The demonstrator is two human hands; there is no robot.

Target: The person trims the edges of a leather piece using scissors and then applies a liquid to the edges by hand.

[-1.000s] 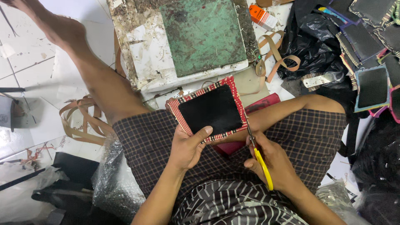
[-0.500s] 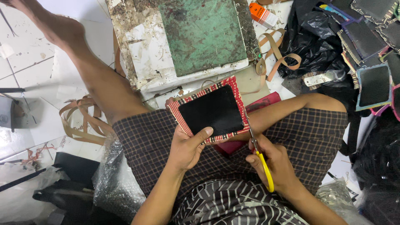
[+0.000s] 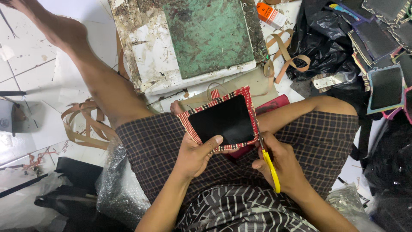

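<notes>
left grip [image 3: 195, 155] pinches one black pouch [image 3: 223, 120]; right grip [image 3: 281, 165] squeezes one yellow scissors [image 3: 270, 167].

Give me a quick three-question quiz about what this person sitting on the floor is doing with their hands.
1. True or false: the left hand holds the black panel with a red woven border.
2. Which hand holds the yellow-handled scissors: A left, B right?
3. Along which edge of the panel do the scissor blades lie?

Key: 1 true, its thumb lies on the black face. 2 B. 3 The right edge as pictured, beside the red border.
</notes>
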